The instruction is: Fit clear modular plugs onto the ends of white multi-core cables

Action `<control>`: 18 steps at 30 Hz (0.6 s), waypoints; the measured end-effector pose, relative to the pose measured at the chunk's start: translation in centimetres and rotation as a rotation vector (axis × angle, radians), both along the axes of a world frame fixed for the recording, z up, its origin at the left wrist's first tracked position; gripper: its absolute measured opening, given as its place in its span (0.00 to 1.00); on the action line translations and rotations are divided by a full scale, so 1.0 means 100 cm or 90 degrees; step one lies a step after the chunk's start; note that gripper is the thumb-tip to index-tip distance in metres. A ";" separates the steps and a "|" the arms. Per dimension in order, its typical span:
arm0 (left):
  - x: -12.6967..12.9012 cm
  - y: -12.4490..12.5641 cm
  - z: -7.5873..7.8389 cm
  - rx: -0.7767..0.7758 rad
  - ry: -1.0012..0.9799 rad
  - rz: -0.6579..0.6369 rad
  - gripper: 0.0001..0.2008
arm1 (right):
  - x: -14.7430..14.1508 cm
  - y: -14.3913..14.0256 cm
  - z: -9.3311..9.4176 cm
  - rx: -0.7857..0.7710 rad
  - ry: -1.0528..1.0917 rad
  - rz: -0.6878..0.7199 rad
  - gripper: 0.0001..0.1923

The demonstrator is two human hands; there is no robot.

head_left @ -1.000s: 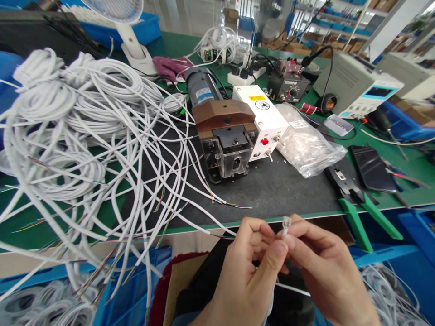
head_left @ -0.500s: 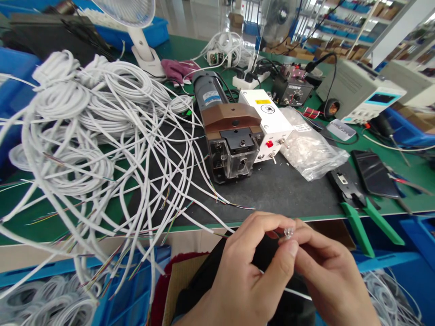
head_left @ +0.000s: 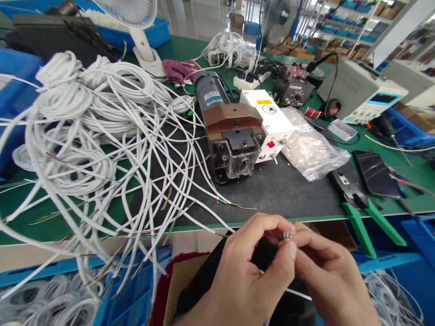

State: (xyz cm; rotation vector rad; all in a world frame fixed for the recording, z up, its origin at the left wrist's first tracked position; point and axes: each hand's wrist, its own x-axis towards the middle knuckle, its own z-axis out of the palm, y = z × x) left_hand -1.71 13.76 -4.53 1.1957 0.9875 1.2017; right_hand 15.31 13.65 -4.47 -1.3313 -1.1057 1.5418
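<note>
Low in front of me, my left hand (head_left: pixel 253 267) pinches a small clear plastic connector plug (head_left: pixel 287 235) between thumb and index finger. My right hand (head_left: pixel 328 262) is closed, its fingertips pressed against the same plug from the right. Most of the plug is hidden by the fingers. A white cable (head_left: pixel 299 294) runs below and behind both hands; whether its end sits in the plug cannot be seen. On the bench edge to the right lies a crimping tool (head_left: pixel 353 194) with green handles, apart from my hands.
A heap of white cables (head_left: pixel 98 117) with bared coloured wires covers the left bench. A motor-driven machine (head_left: pixel 234 131) with a white control box (head_left: pixel 267 117) stands centrally. Right of it lie a plastic bag (head_left: pixel 312 149) of small clear parts and a phone (head_left: pixel 377 174). Blue bins (head_left: pixel 129 290) sit below.
The plug has turned very slightly between my fingertips. Both hands stay in nearly the same place, and the whole view has shifted slightly.
</note>
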 end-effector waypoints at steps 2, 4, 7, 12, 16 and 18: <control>0.000 -0.001 0.000 -0.005 0.000 0.001 0.08 | 0.002 0.000 0.000 0.001 -0.003 0.012 0.04; 0.000 -0.001 0.000 -0.009 0.001 0.003 0.11 | 0.004 -0.001 0.001 0.001 -0.010 0.018 0.04; 0.001 -0.001 0.000 -0.003 -0.001 -0.004 0.10 | 0.006 -0.001 0.001 -0.001 -0.015 0.018 0.04; 0.001 0.001 -0.001 0.000 0.003 -0.001 0.07 | 0.003 0.000 0.001 -0.004 -0.014 0.000 0.07; 0.000 0.001 0.001 -0.029 -0.019 0.007 0.07 | 0.003 0.002 0.001 0.008 -0.017 0.022 0.06; 0.001 -0.002 0.000 -0.061 -0.069 0.013 0.14 | 0.004 0.003 0.002 0.026 -0.030 0.037 0.05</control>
